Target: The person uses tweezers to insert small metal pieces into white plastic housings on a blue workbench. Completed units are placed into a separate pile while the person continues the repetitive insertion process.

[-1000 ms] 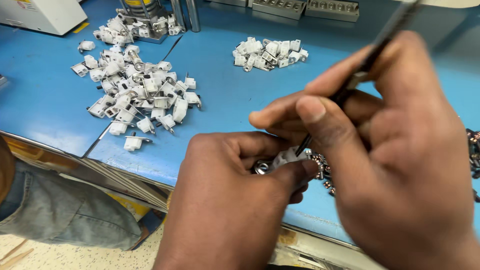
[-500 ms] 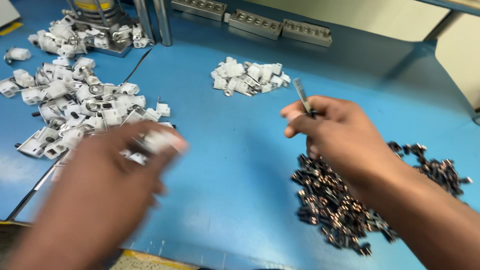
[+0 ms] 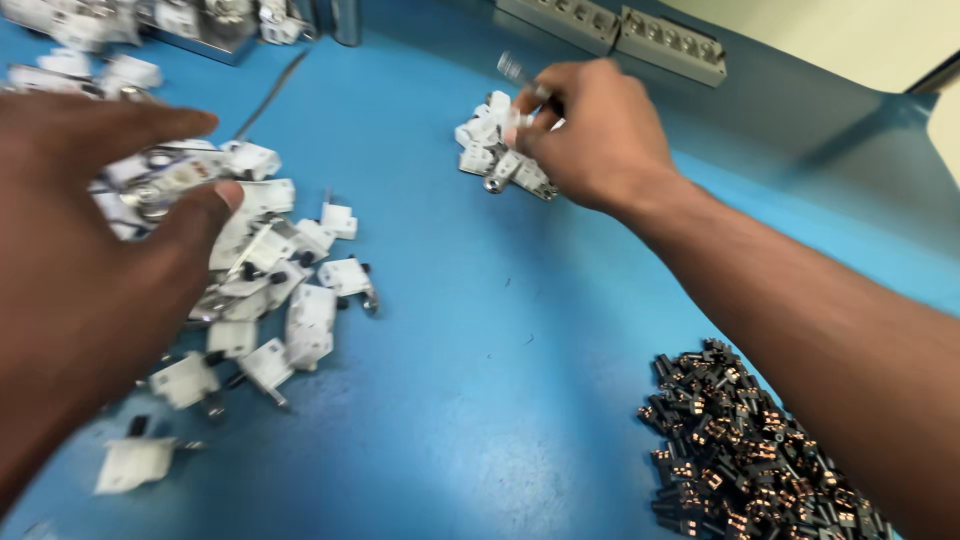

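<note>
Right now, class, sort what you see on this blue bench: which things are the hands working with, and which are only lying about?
In hand:
- left hand over the large pile of white plastic parts
- right hand at the small pile of white parts, a thin metal tool in its fingers

Lying about:
- heap of black and copper parts
- grey terminal strips
- metal fixture
</note>
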